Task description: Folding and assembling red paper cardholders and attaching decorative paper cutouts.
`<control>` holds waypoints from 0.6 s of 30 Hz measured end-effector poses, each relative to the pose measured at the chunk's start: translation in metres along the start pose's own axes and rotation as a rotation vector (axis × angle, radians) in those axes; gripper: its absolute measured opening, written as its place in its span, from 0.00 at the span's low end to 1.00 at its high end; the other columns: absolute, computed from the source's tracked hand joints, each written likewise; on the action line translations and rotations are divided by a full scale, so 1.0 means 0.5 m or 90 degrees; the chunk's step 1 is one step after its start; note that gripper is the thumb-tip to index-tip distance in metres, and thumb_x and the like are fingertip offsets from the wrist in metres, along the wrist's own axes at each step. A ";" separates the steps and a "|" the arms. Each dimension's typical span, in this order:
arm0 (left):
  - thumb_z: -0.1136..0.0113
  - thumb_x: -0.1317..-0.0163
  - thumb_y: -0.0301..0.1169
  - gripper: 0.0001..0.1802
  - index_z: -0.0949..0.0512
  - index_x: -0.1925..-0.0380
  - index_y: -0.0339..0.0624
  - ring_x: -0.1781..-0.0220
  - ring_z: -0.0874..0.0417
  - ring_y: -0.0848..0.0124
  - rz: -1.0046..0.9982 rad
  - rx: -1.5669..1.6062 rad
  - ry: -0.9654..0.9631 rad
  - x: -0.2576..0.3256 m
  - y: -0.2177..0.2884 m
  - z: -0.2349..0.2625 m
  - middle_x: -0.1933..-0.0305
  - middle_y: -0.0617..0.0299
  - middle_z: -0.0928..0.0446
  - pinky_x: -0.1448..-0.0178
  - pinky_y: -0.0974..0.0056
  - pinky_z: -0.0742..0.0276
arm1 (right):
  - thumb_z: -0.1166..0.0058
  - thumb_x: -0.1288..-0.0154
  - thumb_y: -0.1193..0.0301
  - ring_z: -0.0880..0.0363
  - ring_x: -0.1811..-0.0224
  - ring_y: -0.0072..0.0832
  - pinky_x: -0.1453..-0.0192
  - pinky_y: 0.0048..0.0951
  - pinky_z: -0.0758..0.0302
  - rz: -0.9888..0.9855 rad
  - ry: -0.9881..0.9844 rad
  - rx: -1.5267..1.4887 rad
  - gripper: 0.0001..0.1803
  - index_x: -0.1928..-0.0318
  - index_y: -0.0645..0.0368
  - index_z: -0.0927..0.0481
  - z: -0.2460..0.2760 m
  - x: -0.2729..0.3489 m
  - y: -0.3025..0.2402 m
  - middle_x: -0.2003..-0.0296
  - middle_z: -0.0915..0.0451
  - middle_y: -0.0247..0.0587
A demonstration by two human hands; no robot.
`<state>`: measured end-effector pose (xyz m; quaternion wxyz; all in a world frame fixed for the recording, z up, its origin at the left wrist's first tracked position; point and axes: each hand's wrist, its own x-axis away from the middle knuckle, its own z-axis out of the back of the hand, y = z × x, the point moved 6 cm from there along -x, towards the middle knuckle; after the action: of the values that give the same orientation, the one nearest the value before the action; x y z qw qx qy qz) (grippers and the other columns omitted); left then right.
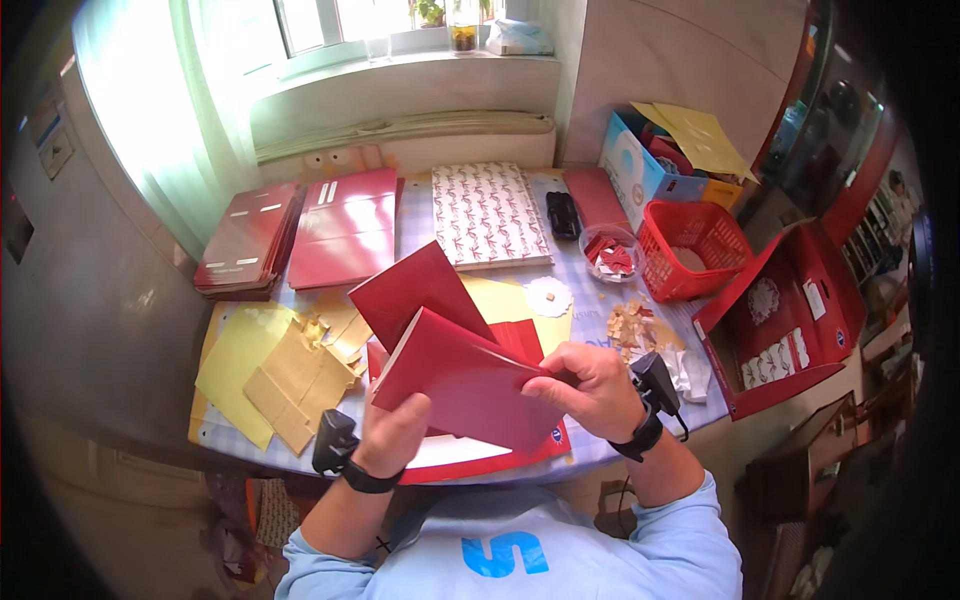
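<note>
Over the front of the table I hold a glossy dark-red cardboard piece (470, 385), tilted, with a pale edge on its left. My left hand (395, 435) is closed on its lower left edge. The thumb and fingers of my right hand (590, 385) pinch its right corner. Behind it a second red panel (420, 295) slants up to the left; whether the two are joined I cannot tell. Beneath lies a red sheet (540, 455) with a white area, mostly hidden by the held piece.
Stacks of red cardboard (345, 225) and a patterned white stack (490, 215) line the back. Brown cardboard scraps (300, 385) lie left. On the right are a tub of red scraps (612, 255), a red basket (695, 215), a blue box (640, 185) and an open red box (790, 310).
</note>
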<state>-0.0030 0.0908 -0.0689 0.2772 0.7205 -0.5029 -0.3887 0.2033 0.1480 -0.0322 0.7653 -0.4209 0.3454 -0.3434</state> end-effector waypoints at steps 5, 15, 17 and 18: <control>0.43 0.37 0.40 0.29 0.28 0.45 0.25 0.48 0.20 0.68 0.220 -0.021 -0.244 -0.041 0.038 0.034 0.48 0.49 0.22 0.43 0.65 0.26 | 0.36 0.41 0.68 0.21 0.75 0.32 0.70 0.28 0.27 0.124 -0.096 0.110 0.10 0.67 0.62 0.21 0.044 -0.016 -0.034 0.76 0.21 0.42; 0.43 0.32 0.39 0.17 0.22 0.57 0.33 0.67 0.25 0.82 0.370 -0.502 -0.476 -0.042 -0.007 -0.092 0.69 0.67 0.22 0.64 0.72 0.26 | 0.35 0.48 0.63 0.20 0.69 0.41 0.63 0.37 0.25 0.184 -0.366 0.360 0.11 0.70 0.57 0.19 -0.005 -0.137 -0.090 0.74 0.20 0.44; 0.44 0.32 0.37 0.16 0.22 0.58 0.33 0.66 0.25 0.82 0.328 -0.459 -0.400 -0.039 -0.018 -0.077 0.69 0.68 0.22 0.64 0.73 0.27 | 0.35 0.48 0.61 0.21 0.67 0.41 0.60 0.37 0.25 0.217 -0.227 0.369 0.15 0.66 0.57 0.19 0.012 -0.148 -0.097 0.70 0.21 0.44; 0.45 0.31 0.35 0.14 0.22 0.58 0.33 0.66 0.26 0.83 0.288 -0.414 -0.325 -0.045 -0.012 -0.072 0.68 0.68 0.22 0.63 0.74 0.27 | 0.34 0.48 0.60 0.21 0.66 0.41 0.59 0.37 0.25 0.244 -0.129 0.353 0.17 0.63 0.58 0.19 0.024 -0.146 -0.100 0.68 0.21 0.45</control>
<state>0.0261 0.1141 -0.0478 0.4336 0.3499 -0.5518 -0.6205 0.1630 0.1922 0.0341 0.9315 -0.1563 0.2336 -0.2307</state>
